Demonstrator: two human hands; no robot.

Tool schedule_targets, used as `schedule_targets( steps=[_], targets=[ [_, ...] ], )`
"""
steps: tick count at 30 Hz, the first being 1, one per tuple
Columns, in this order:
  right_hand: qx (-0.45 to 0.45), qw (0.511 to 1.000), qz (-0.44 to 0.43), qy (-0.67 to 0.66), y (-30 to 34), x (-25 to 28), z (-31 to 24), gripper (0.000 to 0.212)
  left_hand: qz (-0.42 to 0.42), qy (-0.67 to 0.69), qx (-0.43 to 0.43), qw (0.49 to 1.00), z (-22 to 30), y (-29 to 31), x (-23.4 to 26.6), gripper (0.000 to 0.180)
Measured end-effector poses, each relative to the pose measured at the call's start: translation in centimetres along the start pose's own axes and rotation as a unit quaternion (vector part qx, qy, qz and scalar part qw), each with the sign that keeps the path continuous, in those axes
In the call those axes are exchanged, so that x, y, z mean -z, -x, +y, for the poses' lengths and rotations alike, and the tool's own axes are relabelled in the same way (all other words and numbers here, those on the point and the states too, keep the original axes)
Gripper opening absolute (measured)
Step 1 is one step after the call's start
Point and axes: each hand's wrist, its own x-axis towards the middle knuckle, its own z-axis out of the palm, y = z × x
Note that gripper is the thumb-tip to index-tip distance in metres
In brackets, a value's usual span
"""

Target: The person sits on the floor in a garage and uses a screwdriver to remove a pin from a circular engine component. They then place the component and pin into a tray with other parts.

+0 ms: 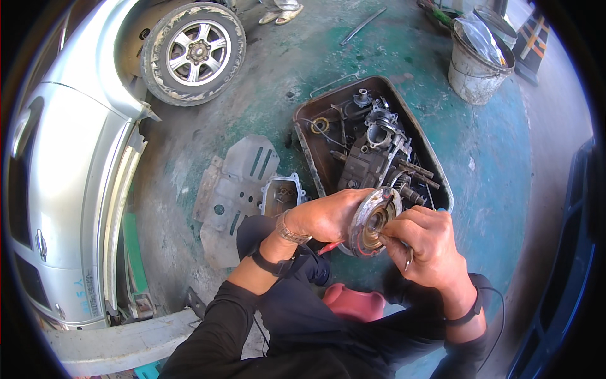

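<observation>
My left hand (327,218) grips a round metal housing (361,228) by its left side, with the ringed, hollow face turned toward my right hand. My right hand (434,243) is closed in a pinch around a thin metal tool (409,258), its fingers at the housing's central opening. The tool's far end is hidden by the fingers, so its exact kind does not show. Just beyond both hands, a greasy gearbox (365,163) with shafts and gears lies in a dark metal tray (394,95). Something red (329,247) sticks out below my left hand.
Left of the tray lie a slotted metal plate (243,163) and an open metal cover (273,196). A silver vehicle (76,164) and its wheel (199,54) stand at the left. A dirty bucket (470,72) is at far right; a red stool (355,303) sits beneath me.
</observation>
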Motion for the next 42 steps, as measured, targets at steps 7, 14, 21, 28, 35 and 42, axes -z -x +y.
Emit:
schedule_targets(
  steps=[7,14,21,28,35,42],
  targets=[
    [0.018,1.0,0.005,-0.003,-0.1,0.0,-0.2,0.015,0.024,-0.047,0.01,0.999,0.1,0.0,0.0,0.077],
    [0.021,1.0,-0.003,0.005,-0.3,0.0,-0.5,0.014,0.047,-0.058,0.007,0.997,0.2,-0.1,0.2,0.08],
    [0.026,1.0,0.012,0.0,0.1,0.5,-1.0,0.015,0.134,-0.06,-0.018,0.989,-0.4,0.3,0.6,0.077],
    [0.007,1.0,0.009,-0.004,0.1,0.3,0.0,0.015,0.175,-0.007,-0.048,0.983,-1.1,1.6,1.2,0.079],
    [-0.012,0.999,0.046,-0.012,0.0,0.7,0.5,0.02,0.178,0.053,-0.044,0.982,-0.6,1.8,1.1,0.08],
    [-0.052,0.994,0.098,-0.008,-0.1,1.7,1.0,0.02,0.384,-0.147,-0.103,0.906,-2.5,2.3,2.7,0.075]
  ],
)
